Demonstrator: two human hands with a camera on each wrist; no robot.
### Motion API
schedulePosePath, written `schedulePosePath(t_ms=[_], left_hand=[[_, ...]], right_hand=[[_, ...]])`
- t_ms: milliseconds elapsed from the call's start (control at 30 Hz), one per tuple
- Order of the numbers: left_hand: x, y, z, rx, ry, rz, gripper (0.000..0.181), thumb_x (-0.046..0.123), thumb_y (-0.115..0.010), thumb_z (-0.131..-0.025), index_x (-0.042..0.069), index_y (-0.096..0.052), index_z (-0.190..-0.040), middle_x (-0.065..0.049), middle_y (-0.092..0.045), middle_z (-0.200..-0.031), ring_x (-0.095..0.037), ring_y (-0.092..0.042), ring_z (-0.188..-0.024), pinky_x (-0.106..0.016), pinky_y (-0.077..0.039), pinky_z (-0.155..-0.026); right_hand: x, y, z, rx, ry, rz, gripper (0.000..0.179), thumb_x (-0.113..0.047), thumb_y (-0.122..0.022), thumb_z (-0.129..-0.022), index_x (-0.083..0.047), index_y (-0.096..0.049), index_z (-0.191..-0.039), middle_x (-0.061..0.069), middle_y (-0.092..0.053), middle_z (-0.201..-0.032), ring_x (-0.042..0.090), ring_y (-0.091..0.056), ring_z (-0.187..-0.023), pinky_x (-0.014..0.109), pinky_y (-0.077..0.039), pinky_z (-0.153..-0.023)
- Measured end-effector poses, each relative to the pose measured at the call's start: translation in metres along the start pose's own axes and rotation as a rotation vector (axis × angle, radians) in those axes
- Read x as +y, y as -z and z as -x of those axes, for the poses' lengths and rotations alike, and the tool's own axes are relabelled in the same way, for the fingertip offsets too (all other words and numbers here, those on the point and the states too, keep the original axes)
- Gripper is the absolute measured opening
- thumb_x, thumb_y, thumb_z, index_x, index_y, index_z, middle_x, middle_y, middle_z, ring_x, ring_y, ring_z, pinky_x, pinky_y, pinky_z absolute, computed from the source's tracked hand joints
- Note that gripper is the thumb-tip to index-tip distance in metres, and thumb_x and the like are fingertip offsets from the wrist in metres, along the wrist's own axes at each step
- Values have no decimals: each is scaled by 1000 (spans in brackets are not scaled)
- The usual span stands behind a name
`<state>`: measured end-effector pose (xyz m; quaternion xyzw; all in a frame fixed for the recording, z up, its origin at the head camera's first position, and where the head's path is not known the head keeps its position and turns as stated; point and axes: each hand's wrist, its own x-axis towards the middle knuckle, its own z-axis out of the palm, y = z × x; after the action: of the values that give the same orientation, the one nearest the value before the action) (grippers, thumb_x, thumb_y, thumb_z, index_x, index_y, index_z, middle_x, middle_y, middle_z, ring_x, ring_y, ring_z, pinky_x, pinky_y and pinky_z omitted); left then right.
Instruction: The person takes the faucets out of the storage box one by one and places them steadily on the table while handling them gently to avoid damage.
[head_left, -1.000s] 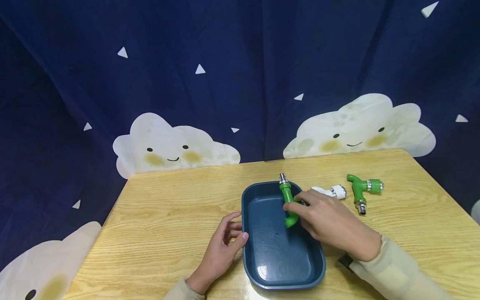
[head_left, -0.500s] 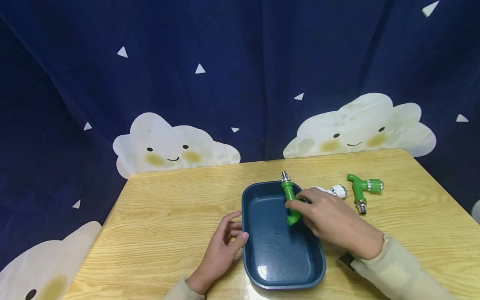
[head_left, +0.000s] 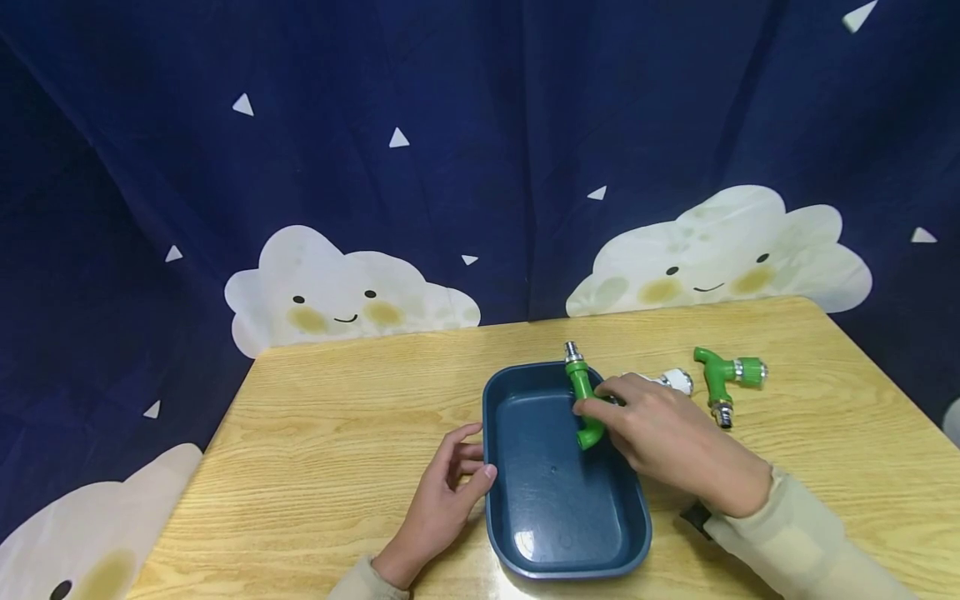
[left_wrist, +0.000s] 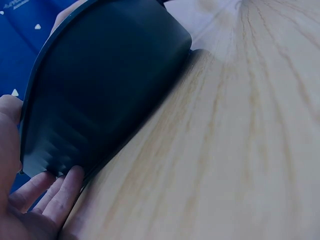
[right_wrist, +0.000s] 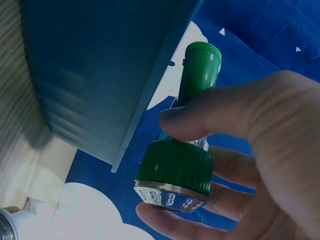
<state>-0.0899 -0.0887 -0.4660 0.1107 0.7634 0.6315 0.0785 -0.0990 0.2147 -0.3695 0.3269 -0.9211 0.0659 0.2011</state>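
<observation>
In the head view, a dark blue plastic tray (head_left: 551,492) lies on the table, its inside bare beneath the held tap. My left hand (head_left: 448,493) holds the tray's left side, thumb at the rim and fingers against the outer wall (left_wrist: 107,85). A green tap (head_left: 581,383) with a chrome threaded end is gripped by my right hand (head_left: 667,442) over the tray's far right part, spout toward me. From the right wrist, the tap's ribbed green knob (right_wrist: 175,167) shows between thumb and fingers, above the rim's level.
To the right of the tray lies a white tap (head_left: 677,382), partly hidden by my right hand. Beyond it is a second green tap (head_left: 720,379) on the wooden table (head_left: 360,408). A dark blue curtain (head_left: 495,150) with printed clouds hangs behind.
My right hand has shifted slightly right and away from me, carrying the green tap with it. The left hand and the tray stay where they were.
</observation>
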Motion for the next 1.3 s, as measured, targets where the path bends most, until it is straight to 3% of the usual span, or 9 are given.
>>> schedulePosePath(t_ms=[300, 800, 1300], left_hand=[[1, 0, 0, 3, 7, 4, 55, 12, -70, -97, 25, -50, -147, -14, -67, -128, -14, -66, -102, -23, -56, -86], [2, -1, 0, 4, 15, -7, 55, 13, -70, -98, 26, -50, -148, -13, -67, -128, -13, -66, -102, -23, -54, -86], [2, -1, 0, 8, 12, -10, 55, 13, -70, -98, 25, -50, -147, -13, -67, -127, -13, -66, -101, -23, -54, -87]], right_hand=[[2, 4, 0, -12, -13, -22, 45, 0, -77, -82, -27, -74, -118, 4, -73, -106, 20, -69, -91, 39, -60, -68], [6, 8, 0, -38, -41, -30, 40, 2, -74, -85, -24, -75, -117, 6, -73, -106, 21, -70, -92, 40, -61, -75], [7, 9, 2, -70, -56, -28, 42, 4, -73, -85, -23, -74, -116, 4, -73, -104, 19, -69, -91, 38, -60, -73]])
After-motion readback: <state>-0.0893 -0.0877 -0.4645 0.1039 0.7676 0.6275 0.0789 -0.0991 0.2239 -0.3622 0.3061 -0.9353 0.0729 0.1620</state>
